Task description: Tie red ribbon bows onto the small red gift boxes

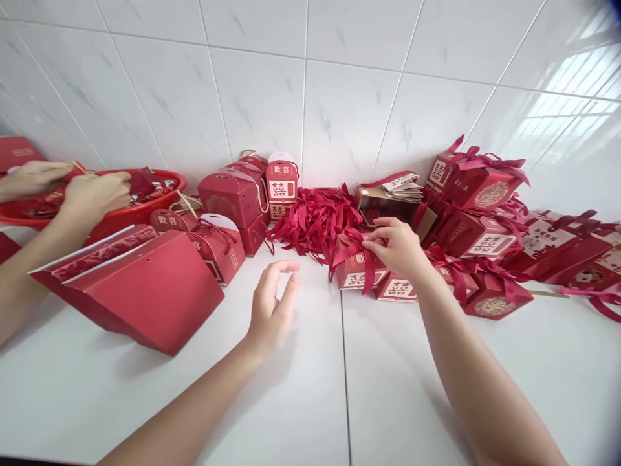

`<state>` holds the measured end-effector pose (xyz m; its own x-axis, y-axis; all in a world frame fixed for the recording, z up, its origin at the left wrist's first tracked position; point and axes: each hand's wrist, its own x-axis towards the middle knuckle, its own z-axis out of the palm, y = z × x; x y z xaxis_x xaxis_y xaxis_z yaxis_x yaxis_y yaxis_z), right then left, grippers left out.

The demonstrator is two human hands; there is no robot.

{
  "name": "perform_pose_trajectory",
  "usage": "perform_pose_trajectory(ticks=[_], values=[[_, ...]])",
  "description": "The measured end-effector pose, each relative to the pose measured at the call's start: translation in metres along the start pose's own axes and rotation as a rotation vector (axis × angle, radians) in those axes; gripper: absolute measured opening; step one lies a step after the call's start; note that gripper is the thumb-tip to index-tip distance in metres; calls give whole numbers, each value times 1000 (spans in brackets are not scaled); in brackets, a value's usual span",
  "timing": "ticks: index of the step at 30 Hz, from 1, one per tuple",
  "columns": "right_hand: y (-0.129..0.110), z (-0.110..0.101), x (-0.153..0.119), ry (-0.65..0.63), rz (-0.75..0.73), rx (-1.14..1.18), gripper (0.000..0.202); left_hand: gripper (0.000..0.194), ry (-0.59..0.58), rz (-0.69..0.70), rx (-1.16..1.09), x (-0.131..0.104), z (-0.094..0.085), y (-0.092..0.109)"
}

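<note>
My right hand (395, 246) reaches to a small red gift box (352, 275) with white character panels. Its thumb and fingers are pinched at the dark red ribbon bow on top; whether they grip the ribbon or something thin beside it is partly hidden. My left hand (276, 304) hovers over the white tabletop (301, 388), its thumb and fingers curved apart with nothing between them. Behind the hands lies a heap of dark red ribbons (323, 220). An open cardboard box (388, 207) holding tags stands just beyond my right hand.
Ribbon-tied red boxes (485, 236) are stacked at the right. Red boxes with rope handles (233, 200) stand by the tiled wall (262, 97). At left, a co-worker's hands (97, 194) work over a red basin (145, 213), near a large open red box (150, 285).
</note>
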<state>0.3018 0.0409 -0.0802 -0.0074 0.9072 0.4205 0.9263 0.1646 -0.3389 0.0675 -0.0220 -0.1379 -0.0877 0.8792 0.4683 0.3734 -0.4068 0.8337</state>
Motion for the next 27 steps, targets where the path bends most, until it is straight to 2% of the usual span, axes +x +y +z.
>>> perform_pose_trajectory(ticks=[2,5,8,12,17,20,22,25,27], values=[[7,15,2,-57,72,-46,15,21,17,11,14,1,1,-1],[13,30,3,-108,82,-37,17,20,-2,-4,66,2,1,-4],[15,30,4,-111,84,-23,17,22,-130,-34,273,2,3,-13],[11,17,2,-35,92,-1,19,36,-325,-60,593,9,16,-42],[-3,-6,-3,120,87,77,19,55,-377,-108,698,39,45,-73],[-9,-20,-10,166,43,144,17,57,-366,-144,701,61,59,-78],[-11,-29,-16,173,16,202,17,54,-346,-178,676,72,61,-78],[-11,-42,-23,162,-30,335,18,47,-311,-237,606,83,56,-75],[-11,-46,-25,156,-60,430,20,46,-296,-271,527,89,49,-65]])
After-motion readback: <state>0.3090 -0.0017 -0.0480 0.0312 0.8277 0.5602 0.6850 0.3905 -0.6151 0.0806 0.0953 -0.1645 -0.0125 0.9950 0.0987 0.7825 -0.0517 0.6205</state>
